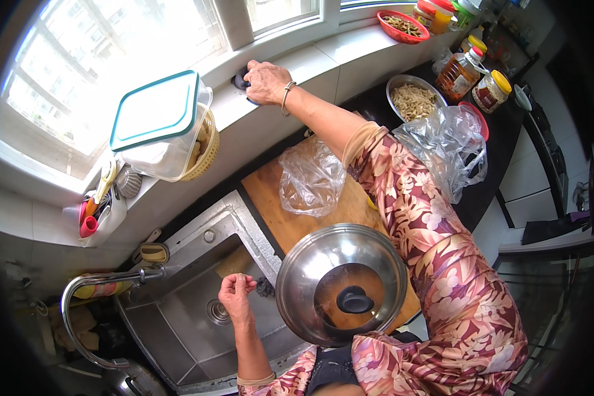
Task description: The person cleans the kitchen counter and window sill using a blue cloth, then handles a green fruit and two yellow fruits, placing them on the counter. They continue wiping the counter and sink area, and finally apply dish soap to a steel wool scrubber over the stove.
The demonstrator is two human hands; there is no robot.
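My right hand (266, 83) reaches to the tiled window ledge, its fingers around a small dark object (239, 79) that they mostly hide. Above the steel sink (168, 317) is my left hand (236, 293), fingertips drawn together; whether something tiny is between them cannot be told. Just right of its fingers lies a dark scouring pad (265, 287). A steel pan lid with a glass centre and black knob (355, 299) rests on the wooden cutting board (265, 198). Behind the lid, a crumpled clear plastic bag (312, 178) lies on the board.
A lidded plastic container (156, 114) and a yellow basket (208, 148) stand on the ledge. The faucet (74, 292) arches at the sink's left. On the dark counter are a steel bowl of shredded food (413, 101), a plastic bag (448, 148), an oil bottle (456, 76) and jars.
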